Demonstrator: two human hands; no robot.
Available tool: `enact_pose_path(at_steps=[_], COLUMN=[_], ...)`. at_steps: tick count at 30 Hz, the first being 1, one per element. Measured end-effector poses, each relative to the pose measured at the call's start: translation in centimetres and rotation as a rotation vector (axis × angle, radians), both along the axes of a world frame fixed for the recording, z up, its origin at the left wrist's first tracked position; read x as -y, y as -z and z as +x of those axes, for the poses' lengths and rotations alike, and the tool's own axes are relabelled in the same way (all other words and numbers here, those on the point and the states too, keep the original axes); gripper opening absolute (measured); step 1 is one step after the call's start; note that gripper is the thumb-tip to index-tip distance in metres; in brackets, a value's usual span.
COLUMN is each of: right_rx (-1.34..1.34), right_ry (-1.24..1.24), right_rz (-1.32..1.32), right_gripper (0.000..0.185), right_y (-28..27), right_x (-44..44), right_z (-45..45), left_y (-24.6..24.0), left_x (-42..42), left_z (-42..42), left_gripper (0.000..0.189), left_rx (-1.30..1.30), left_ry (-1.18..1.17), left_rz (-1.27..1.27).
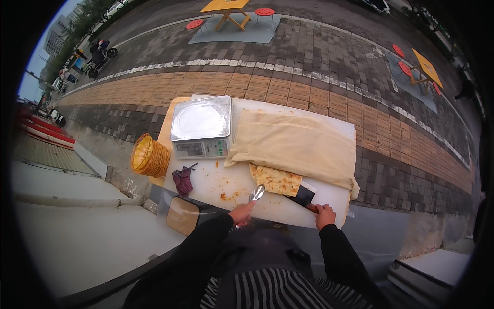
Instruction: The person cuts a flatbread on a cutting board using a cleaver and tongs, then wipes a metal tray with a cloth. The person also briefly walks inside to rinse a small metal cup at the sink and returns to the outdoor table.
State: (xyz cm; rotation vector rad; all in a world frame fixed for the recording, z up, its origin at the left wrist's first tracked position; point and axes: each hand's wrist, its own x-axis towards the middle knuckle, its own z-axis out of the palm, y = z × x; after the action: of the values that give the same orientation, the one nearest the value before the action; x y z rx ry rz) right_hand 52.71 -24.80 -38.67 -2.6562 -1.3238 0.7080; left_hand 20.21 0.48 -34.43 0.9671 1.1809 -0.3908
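My left hand (pixel 242 214) grips metal food tongs (pixel 256 193), whose tips reach the near left edge of a browned flatbread (pixel 274 180). My right hand (pixel 325 216) holds a cleaver by its wooden handle (pixel 312 208). The dark blade (pixel 301 195) lies low at the flatbread's right end, and part of it is hidden by the bread. A cream cloth (pixel 295 141) covers the far side of the flatbread and much of the white cutting board (pixel 208 183). What else lies beneath the cloth is hidden.
A digital scale (pixel 201 125) with a metal pan stands at the board's far left. Left of it is a wicker basket (pixel 150 156). A crumpled purple cloth (pixel 183 181) and crumbs lie on the board. Folding tables (pixel 227 5) and red stools (pixel 264 12) stand on the pavement beyond.
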Motion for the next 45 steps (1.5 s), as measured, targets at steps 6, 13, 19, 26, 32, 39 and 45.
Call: enact_pose_path(at_steps=[6,13,19,26,32,39,45], right_rx=[0.034,0.02,0.055,-0.002,-0.042,-0.03,-0.024], right_ry=[0.01,0.013,0.05,0.091,0.057,0.091,0.117], right_rz=[0.151,0.091,0.084,0.105,0.147,0.177,0.099], right_gripper=[0.051,0.057,0.056,0.063,0.066,0.064,0.062], right_y=[-0.6,-4.4,-5.0,-3.7,-3.5,-3.4,-3.3], right_x=[0.8,3.5,7.0,9.4,8.4,6.0,5.3], right_z=[-1.1,-4.8,-8.0,-11.5,-13.2,-13.8,-15.8], left_y=[-1.1,4.9,6.2,5.9,4.0,0.8,2.6], left_x=[-4.4,-14.3,-15.3,-7.0,-4.0,-6.5,-4.9], left_z=[-9.9,-10.0,-8.6,-7.6,-6.1,-17.3,-17.4], left_gripper=[0.072,0.076,0.058,0.058,0.068,0.071,0.063], left_rx=[-0.404,-0.507,-0.367,-0.143,-0.07,-0.231,-0.24], left_ry=[-0.002,0.188,0.238,0.402,0.383,0.43,0.586], left_rz=[0.561,0.737,0.664,0.723,0.619,0.678,0.73])
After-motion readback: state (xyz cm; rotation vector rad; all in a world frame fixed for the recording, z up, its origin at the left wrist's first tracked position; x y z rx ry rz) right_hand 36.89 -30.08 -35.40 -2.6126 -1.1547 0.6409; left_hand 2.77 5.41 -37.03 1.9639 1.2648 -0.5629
